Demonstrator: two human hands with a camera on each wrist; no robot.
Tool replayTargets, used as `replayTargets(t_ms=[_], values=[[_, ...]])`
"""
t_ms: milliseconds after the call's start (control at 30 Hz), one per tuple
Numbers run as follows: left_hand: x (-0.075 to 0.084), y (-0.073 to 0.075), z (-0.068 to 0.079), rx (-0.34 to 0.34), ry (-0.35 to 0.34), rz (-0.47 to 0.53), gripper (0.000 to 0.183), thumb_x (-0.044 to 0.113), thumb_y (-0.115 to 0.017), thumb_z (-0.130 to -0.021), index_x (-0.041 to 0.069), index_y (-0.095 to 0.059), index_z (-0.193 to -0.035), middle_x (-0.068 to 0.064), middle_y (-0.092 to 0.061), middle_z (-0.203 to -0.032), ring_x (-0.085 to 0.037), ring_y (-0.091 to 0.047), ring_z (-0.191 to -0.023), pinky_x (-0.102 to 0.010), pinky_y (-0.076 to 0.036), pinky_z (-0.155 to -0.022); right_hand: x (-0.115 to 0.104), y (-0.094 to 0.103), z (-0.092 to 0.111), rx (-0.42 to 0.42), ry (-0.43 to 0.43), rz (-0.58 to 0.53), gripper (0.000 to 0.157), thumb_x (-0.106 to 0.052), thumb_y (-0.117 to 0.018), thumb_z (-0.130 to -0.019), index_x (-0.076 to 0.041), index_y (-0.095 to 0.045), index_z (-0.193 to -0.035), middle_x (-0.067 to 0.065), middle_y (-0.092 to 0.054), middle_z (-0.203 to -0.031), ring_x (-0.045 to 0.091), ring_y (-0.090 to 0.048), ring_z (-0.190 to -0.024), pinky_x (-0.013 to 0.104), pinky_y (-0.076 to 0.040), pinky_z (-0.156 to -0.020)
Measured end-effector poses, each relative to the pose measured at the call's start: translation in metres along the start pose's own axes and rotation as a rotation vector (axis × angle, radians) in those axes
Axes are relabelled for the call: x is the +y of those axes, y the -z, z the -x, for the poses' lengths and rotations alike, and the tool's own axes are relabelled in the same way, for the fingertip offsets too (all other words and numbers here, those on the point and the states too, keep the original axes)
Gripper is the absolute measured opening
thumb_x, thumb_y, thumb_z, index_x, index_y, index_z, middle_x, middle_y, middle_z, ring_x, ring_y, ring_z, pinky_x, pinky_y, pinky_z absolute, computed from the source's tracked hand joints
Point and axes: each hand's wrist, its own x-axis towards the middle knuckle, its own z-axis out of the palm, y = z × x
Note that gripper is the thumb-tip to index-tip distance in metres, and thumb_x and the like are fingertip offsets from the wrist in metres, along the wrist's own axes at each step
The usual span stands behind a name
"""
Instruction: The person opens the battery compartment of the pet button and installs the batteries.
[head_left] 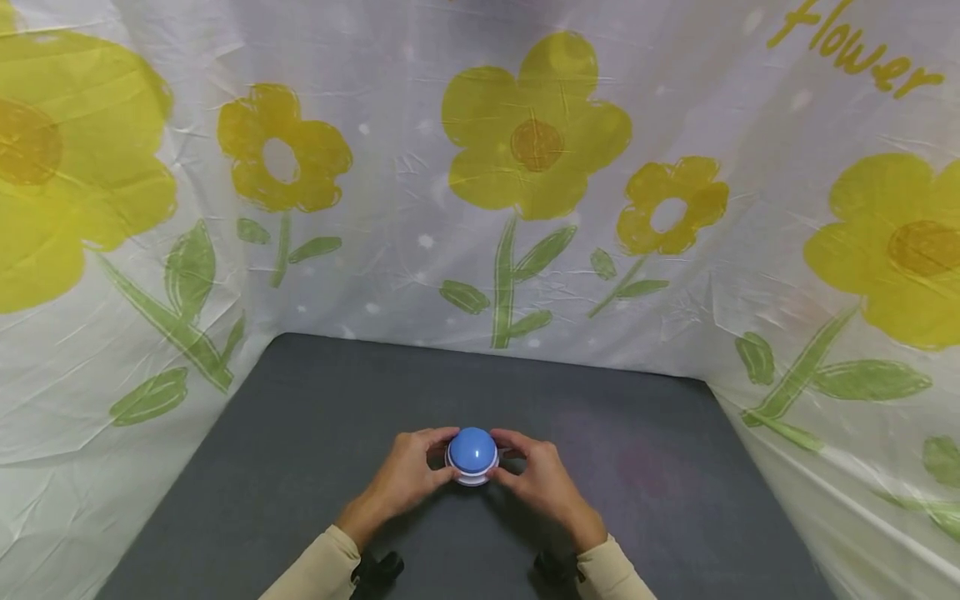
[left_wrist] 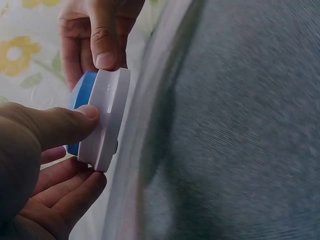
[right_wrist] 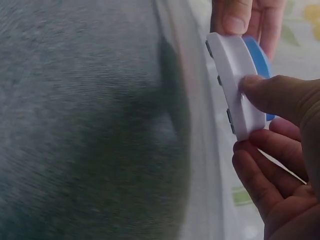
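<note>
Between both hands is a round push button with a blue domed top and a white base (head_left: 472, 452). My left hand (head_left: 408, 468) grips its left side, thumb on the white rim and fingers curled around the far edge. On the opposite side my right hand (head_left: 542, 477) pinches the rim the same way. In the left wrist view the white base (left_wrist: 106, 117) is seen edge-on, held off the dark surface. Small dark feet show under the base (right_wrist: 237, 87) in the right wrist view.
A dark grey tabletop (head_left: 360, 400) lies beneath the hands. White fabric printed with yellow flowers (head_left: 375, 167) hangs around the back and both sides of it. Dark wrist-camera mounts (head_left: 378, 571) sit under the wrists.
</note>
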Motion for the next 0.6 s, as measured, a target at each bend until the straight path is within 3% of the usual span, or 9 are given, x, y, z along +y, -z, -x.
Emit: replayTargets(t_ms=[267,433,600], values=[[-0.012,-0.007,0.005,-0.025,-0.010,-0.033,0.060,-0.002,-0.094,-0.080,-0.008,-0.070,-0.135,-0.027,-0.075,-0.130,-0.033,-0.080,-0.111,-0.045,-0.064,-0.095,0.008,-0.013,0.004,-0.009,-0.019,0.017,0.056,-0.008,-0.090,-0.089,0.000,-0.070,-0.140,0.013,-0.080,-0.126,0.027,-0.081,-0.106,0.047,-0.065,-0.096],[-0.017,-0.008,0.006,-0.040,-0.008,-0.049,0.059,-0.002,-0.093,-0.081,-0.008,-0.070,-0.135,-0.026,-0.074,-0.131,-0.034,-0.079,-0.112,-0.045,-0.064,-0.095,0.010,-0.018,0.005,-0.011,-0.022,0.041,0.055,-0.009,-0.090,-0.089,-0.001,-0.070,-0.140,0.013,-0.079,-0.129,0.026,-0.080,-0.111,0.043,-0.065,-0.094],[-0.021,-0.010,0.008,-0.066,-0.018,-0.100,0.058,0.002,-0.093,-0.082,-0.006,-0.071,-0.135,-0.023,-0.075,-0.130,-0.032,-0.078,-0.113,-0.044,-0.064,-0.096,0.011,-0.021,0.007,-0.023,-0.043,0.080,0.056,-0.013,-0.091,-0.089,-0.003,-0.071,-0.140,0.011,-0.079,-0.131,0.024,-0.077,-0.119,0.044,-0.063,-0.101]])
